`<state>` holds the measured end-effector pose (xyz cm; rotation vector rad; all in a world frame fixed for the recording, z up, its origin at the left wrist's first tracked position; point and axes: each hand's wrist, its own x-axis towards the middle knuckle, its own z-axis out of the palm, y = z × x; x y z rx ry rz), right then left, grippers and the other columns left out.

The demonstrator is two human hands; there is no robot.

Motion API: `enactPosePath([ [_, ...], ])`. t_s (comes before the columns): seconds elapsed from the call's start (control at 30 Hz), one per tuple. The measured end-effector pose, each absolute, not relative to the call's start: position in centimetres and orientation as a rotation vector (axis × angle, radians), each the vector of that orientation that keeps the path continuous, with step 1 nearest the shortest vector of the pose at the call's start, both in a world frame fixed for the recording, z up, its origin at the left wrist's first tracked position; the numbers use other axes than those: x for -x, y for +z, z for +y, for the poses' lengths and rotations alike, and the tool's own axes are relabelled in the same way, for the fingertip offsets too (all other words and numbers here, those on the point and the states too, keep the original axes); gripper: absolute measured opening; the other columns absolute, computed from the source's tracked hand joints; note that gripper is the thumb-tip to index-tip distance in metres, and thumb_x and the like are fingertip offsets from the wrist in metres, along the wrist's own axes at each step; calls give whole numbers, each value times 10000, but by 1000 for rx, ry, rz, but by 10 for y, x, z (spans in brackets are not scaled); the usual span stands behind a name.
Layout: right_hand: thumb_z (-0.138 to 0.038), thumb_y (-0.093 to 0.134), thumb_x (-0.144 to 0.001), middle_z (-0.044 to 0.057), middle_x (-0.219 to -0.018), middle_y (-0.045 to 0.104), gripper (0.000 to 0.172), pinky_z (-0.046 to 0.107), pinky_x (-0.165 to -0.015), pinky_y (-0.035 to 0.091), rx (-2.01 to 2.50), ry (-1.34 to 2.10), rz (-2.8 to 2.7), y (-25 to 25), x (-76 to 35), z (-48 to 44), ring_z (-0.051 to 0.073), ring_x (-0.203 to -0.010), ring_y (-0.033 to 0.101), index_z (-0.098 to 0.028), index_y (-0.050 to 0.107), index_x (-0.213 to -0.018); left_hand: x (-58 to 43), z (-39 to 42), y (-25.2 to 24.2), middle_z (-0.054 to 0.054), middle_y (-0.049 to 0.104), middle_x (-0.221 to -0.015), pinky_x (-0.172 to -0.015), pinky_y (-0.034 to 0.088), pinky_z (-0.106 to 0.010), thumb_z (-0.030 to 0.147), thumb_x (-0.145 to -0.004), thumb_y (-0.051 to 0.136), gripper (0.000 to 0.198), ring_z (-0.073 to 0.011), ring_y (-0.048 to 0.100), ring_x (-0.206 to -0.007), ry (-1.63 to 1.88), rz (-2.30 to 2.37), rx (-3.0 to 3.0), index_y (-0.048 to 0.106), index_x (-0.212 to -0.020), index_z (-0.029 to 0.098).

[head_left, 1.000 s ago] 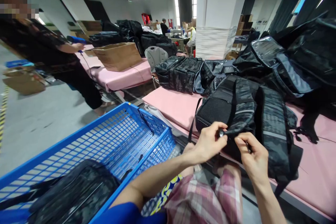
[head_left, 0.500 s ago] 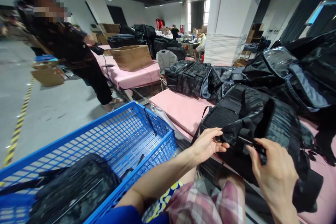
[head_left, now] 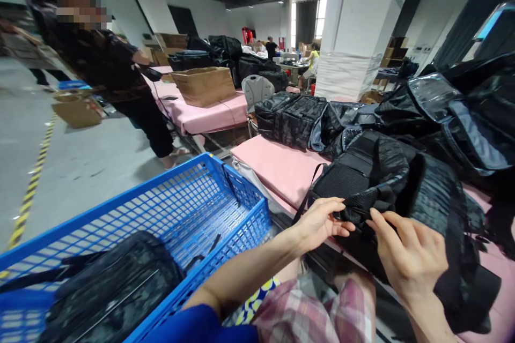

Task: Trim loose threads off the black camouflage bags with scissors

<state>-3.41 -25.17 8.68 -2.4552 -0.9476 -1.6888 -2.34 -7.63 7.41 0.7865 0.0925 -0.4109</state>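
the blue crate [head_left: 120, 202] holds a camouflage bag [head_left: 112, 284]. on the pink-covered desk [head_left: 279, 166], the camouflage backpack [head_left: 358, 163] lies back-side up, long axis unclear; your left hand [head_left: 322, 225] and right hand [head_left: 412, 254] pinch its shoulder strap [head_left: 364, 199].

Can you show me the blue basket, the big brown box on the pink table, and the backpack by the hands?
Blue basket [head_left: 248, 226], head view: its near side wall.
Brown box [head_left: 207, 89], head view: its front side.
Backpack [head_left: 392, 165], head view: a shoulder strap.
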Motion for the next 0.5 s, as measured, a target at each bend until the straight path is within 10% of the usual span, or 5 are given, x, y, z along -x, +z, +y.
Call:
enactPosePath([
  [0.5, -277, 636, -817, 71, -958, 634, 260, 340, -783, 448, 2024, -1168, -276, 67, 41, -283, 201, -833, 583, -199, 652, -1065, 24, -72, 69, -17, 574, -733, -499, 493, -222, 180, -688, 600, 221, -141, 631, -527, -414, 95, -814, 524, -888, 129],
])
